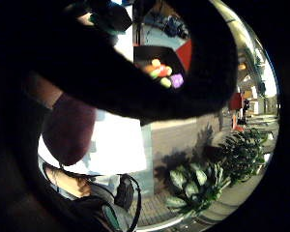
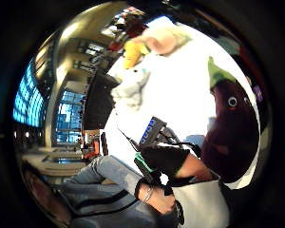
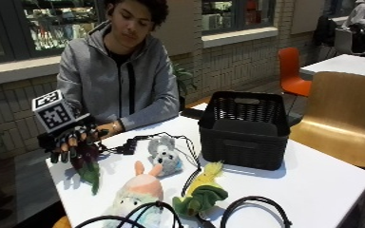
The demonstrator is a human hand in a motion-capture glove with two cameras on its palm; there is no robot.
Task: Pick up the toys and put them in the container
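Outside view. Your gloved right hand (image 3: 73, 139) is at the near-left corner of the white table (image 3: 321, 180), fingers curled down around the dark purple eggplant toy (image 3: 86, 163). The toy's purple body sits under your fingers; its green leafy end points away from the hand toward the table's front edge, touching or just above the tabletop. Three other toys lie near the middle of the table: a grey koala toy (image 3: 163, 153), a pink and pale blue plush toy (image 3: 139, 194) in front of it, and a yellow and green bird toy (image 3: 203, 191) beside that one. The black slatted container (image 3: 245, 127) stands upright farther back, well apart from your hand.

Little finger side palm view. The eggplant toy (image 1: 68, 129) shows as a rounded maroon mass close to the palm, partly hidden behind the glove's black edge. Small coloured pieces show through a gap in the glove; what they are cannot be told.

Thumb side palm view. The eggplant toy (image 2: 232, 135) is seen lengthwise: a glossy purple body, one round white-rimmed eye, and a bright green cap. Beyond it on the table (image 2: 180, 90) lie the koala toy (image 2: 132, 90), the bird toy (image 2: 132, 52) and the plush toy (image 2: 162, 39).
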